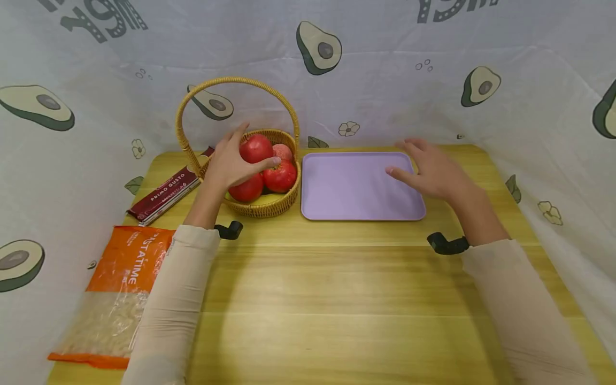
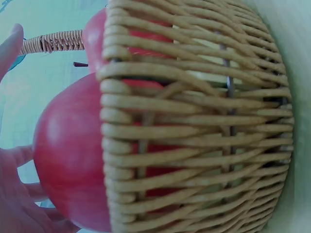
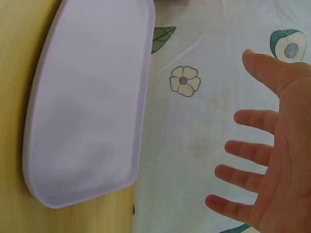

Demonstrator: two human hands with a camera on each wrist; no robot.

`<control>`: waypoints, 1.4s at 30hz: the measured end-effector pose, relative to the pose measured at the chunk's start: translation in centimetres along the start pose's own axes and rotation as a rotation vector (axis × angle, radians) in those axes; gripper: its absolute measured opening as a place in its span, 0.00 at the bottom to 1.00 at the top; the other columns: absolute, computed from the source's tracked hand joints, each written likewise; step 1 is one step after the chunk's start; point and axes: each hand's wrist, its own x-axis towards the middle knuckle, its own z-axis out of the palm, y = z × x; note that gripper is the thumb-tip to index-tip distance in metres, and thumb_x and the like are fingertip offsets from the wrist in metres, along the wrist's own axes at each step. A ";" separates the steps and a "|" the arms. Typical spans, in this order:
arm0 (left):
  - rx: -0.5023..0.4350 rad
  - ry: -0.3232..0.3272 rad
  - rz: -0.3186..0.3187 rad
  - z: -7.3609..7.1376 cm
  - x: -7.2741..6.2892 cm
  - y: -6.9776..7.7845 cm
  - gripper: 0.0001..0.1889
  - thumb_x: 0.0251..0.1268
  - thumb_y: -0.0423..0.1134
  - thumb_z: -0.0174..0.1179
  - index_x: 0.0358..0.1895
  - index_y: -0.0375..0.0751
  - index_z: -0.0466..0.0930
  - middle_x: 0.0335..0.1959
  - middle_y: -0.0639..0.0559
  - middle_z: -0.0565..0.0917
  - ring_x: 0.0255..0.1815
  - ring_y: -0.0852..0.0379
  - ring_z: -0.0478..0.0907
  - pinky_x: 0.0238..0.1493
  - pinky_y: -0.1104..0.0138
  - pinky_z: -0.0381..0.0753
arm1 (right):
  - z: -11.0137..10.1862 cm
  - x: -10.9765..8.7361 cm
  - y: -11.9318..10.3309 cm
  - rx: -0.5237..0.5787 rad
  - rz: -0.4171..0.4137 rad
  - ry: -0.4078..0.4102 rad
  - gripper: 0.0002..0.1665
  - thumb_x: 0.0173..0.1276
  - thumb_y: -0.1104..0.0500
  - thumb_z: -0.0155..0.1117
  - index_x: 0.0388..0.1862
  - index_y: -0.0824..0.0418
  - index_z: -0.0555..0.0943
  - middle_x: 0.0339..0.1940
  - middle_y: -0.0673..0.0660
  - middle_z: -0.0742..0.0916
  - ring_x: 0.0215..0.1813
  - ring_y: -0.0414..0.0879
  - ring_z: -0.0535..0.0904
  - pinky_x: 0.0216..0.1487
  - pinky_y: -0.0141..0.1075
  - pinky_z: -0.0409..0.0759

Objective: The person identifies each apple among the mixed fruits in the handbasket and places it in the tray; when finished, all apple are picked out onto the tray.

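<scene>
A wicker basket [image 1: 263, 210] with a tall handle holds several round red fruits. One smooth red fruit [image 1: 256, 148] sits on top, and a red fruit with a small crown [image 1: 281, 176] lies in front of it. Over the basket's left side hovers my left hand [image 1: 232, 166], thumb and fingers spread. In the left wrist view, its fingers appear beside a large red fruit [image 2: 73, 155] above the basket rim. My right hand [image 1: 435, 171] is held in the air at the right end of a lilac tray [image 1: 356, 187], its fingers spread and holding nothing.
A dark red PRIMO GUSTO packet [image 1: 166, 190] lies left of the basket, partly behind it. Nearer, an orange PASTATIME bag [image 1: 130, 262] is partly covered by the left sleeve. The wooden table [image 1: 327, 299] meets an avocado-print cloth [image 1: 375, 69] at the back and sides.
</scene>
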 end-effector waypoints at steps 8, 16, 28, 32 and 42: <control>-0.030 0.007 -0.024 0.4 0.2 -0.5 0.62 0.45 0.85 0.58 0.84 0.68 0.44 0.84 0.47 0.56 0.81 0.38 0.57 0.73 0.33 0.64 | 1.6 -1.1 1.1 0.067 0.001 0.025 0.48 0.76 0.29 0.50 0.82 0.58 0.61 0.82 0.69 0.62 0.80 0.70 0.57 0.74 0.72 0.57; -0.059 0.015 -0.022 0.9 0.4 -1.0 0.62 0.46 0.86 0.57 0.84 0.61 0.47 0.80 0.44 0.64 0.77 0.38 0.63 0.74 0.36 0.66 | 3.3 -2.0 2.2 0.130 0.010 0.044 0.44 0.78 0.34 0.50 0.81 0.59 0.63 0.82 0.71 0.60 0.80 0.72 0.55 0.75 0.72 0.55; -0.093 0.041 -0.038 1.4 0.8 -1.8 0.55 0.54 0.83 0.54 0.81 0.53 0.61 0.75 0.44 0.72 0.72 0.40 0.69 0.73 0.41 0.69 | 6.3 -2.8 4.6 0.190 0.014 0.068 0.35 0.82 0.45 0.50 0.77 0.66 0.67 0.79 0.75 0.63 0.79 0.73 0.55 0.76 0.70 0.54; -0.081 0.052 -0.033 1.6 0.9 -1.9 0.54 0.57 0.81 0.53 0.80 0.48 0.62 0.75 0.43 0.72 0.73 0.40 0.69 0.73 0.42 0.69 | 6.9 -3.0 5.4 0.197 0.042 0.067 0.34 0.82 0.46 0.50 0.76 0.66 0.67 0.78 0.76 0.63 0.79 0.74 0.56 0.76 0.71 0.55; -0.068 0.043 -0.031 1.8 0.8 -2.0 0.51 0.62 0.77 0.52 0.79 0.45 0.62 0.74 0.39 0.72 0.73 0.38 0.68 0.73 0.41 0.68 | 8.1 -3.0 6.7 0.247 0.056 0.040 0.31 0.82 0.53 0.50 0.75 0.69 0.67 0.77 0.77 0.64 0.62 0.74 0.76 0.67 0.69 0.70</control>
